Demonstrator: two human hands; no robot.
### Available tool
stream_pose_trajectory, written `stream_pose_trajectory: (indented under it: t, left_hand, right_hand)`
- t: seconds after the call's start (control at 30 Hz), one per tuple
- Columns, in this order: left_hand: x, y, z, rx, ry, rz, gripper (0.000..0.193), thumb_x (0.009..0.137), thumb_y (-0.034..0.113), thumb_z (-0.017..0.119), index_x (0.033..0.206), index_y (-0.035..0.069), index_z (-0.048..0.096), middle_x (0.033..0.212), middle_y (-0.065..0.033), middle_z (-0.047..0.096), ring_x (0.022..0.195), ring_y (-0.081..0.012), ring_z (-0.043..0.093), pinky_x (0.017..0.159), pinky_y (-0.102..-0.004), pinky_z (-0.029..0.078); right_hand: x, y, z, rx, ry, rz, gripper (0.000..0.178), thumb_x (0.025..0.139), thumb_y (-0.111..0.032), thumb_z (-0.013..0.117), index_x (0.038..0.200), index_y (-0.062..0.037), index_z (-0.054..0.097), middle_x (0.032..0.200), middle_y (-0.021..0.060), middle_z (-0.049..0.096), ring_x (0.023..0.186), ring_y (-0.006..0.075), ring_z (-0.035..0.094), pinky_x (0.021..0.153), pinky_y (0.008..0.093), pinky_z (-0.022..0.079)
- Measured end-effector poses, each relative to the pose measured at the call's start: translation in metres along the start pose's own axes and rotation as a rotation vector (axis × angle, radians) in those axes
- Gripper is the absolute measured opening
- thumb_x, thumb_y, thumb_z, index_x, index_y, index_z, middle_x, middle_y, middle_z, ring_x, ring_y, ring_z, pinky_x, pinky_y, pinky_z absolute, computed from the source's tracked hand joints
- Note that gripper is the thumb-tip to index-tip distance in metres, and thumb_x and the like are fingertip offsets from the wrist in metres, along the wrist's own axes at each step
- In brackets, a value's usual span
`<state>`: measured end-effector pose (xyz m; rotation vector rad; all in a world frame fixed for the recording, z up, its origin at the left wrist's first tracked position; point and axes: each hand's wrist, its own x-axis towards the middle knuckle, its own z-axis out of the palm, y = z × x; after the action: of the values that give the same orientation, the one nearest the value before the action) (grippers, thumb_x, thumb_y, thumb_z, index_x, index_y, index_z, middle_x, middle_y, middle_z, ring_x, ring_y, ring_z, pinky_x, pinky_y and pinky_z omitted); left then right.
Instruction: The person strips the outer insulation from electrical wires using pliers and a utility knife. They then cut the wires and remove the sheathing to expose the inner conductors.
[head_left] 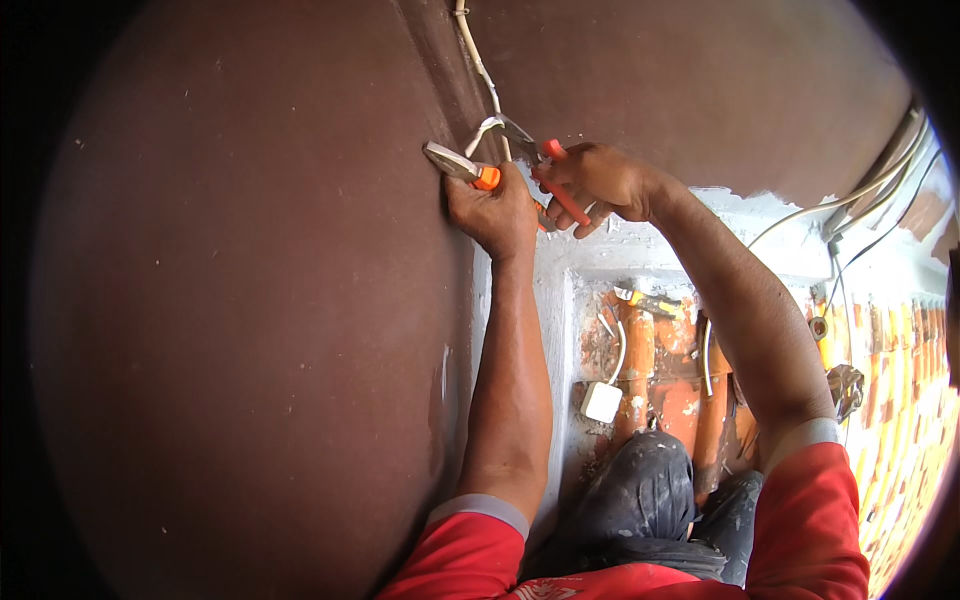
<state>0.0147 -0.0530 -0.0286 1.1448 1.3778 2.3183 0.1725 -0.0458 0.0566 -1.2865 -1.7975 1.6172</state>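
Observation:
My left hand (490, 212) is closed around a pair of combination pliers (455, 163) with orange grips, its metal head sticking out to the left. A white cable (482, 75) comes down the wall corner to this hand, and a bent piece of it loops just above the fingers. My right hand (612, 182) grips a red-handled cutting tool (567, 192), with the handles spread apart. The metal jaws of this tool reach left to the cable just above my left hand. Whether the jaws are closed on the cable I cannot tell.
Brown walls (260, 300) meet at the corner. Below, on clay roof tiles (680, 400), lie a yellow utility knife (650, 302) and a white square box (601, 402) with a short cable. Loose cables (860, 200) hang at the right. My knee (650, 480) is below.

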Motion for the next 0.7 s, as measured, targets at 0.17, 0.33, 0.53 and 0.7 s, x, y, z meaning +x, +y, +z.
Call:
stream_pose_trajectory:
  t: [0.17,0.33,0.53,0.7]
  left_hand:
    - [-0.002,0.0,-0.004,0.065,0.029,0.161,0.02,0.09,-0.002,0.076,0.101,-0.007,0.059,0.093,-0.0134,0.07,0.08,-0.0205,0.071,0.073,-0.0371,0.061]
    - [0.015,0.024,-0.014,0.295,-0.137,0.507,0.041,0.088,0.002,0.08,0.126,-0.006,0.067,0.109,-0.0164,0.076,0.098,-0.0266,0.078,0.089,-0.04,0.063]
    - [0.023,0.048,-0.016,0.424,-0.34,0.167,0.031,0.085,0.001,0.077,0.115,-0.005,0.069,0.108,-0.0174,0.08,0.098,-0.0268,0.08,0.088,-0.0414,0.063]
    - [0.023,0.038,-0.016,0.484,-0.328,0.241,0.034,0.08,0.0,0.08,0.111,-0.007,0.068,0.099,-0.022,0.078,0.093,-0.0384,0.081,0.083,-0.0458,0.065]
  right_hand:
    - [0.006,-0.013,-0.006,-0.039,-0.021,0.05,0.045,0.11,-0.041,0.064,0.124,0.0015,0.067,0.101,0.0181,0.077,0.088,0.0249,0.079,0.069,0.0466,0.068]
    - [-0.004,-0.02,0.008,-0.507,0.193,-0.068,0.043,0.112,-0.039,0.06,0.125,0.0012,0.068,0.103,0.0216,0.079,0.095,0.0329,0.081,0.077,0.0524,0.066]
    - [-0.017,-0.011,0.02,-1.012,0.404,-0.27,0.037,0.112,-0.03,0.056,0.125,0.0036,0.067,0.103,0.0268,0.08,0.101,0.0427,0.079,0.09,0.0539,0.062]
    - [-0.017,-0.01,0.02,-1.125,0.406,-0.315,0.035,0.111,-0.026,0.054,0.123,0.0036,0.066,0.102,0.0254,0.081,0.099,0.0432,0.08,0.092,0.0545,0.062]
